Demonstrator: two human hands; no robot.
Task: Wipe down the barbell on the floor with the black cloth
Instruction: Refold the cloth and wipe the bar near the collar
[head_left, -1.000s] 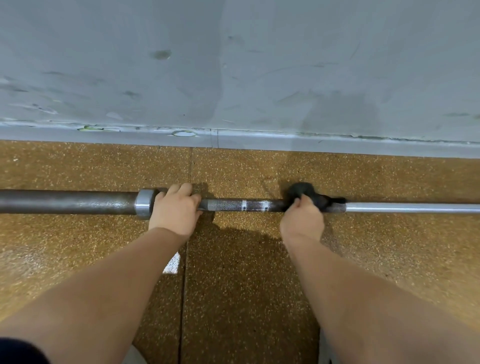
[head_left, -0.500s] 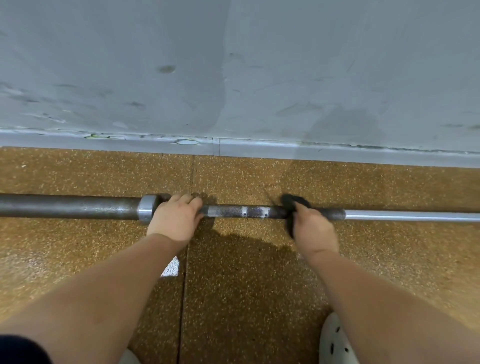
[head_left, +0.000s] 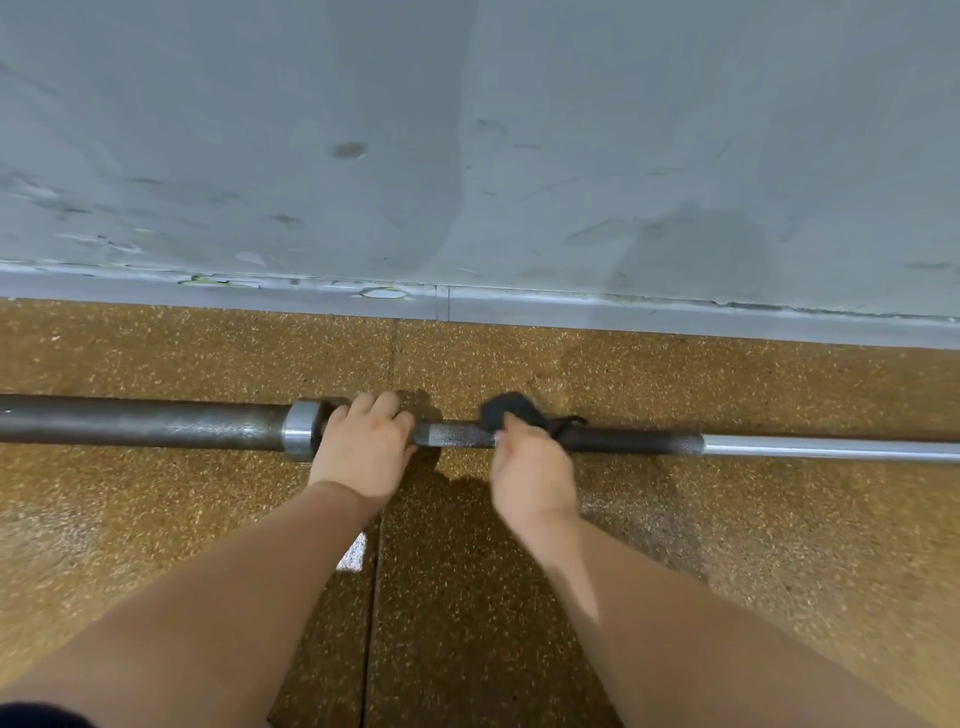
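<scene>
Wiping looked partly done: the long grey steel barbell (head_left: 639, 441) lay on the speckled brown floor (head_left: 208, 519) along the grey wall (head_left: 467, 156). The left hand (head_left: 363, 447) gripped the shaft beside the collar, fingers curled over it. The right hand (head_left: 530, 467) clutched the crumpled black cloth (head_left: 511, 413) around the knurled section. The bright shaft and thick sleeve probably awaited wiping.

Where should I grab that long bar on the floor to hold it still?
Grab the barbell on its thin, rough dark part, beside the silver collar, where the left hand grips. Come from above, fingers curling over the top: it lies flat on the floor, and the sleeve looks too fat.
</scene>
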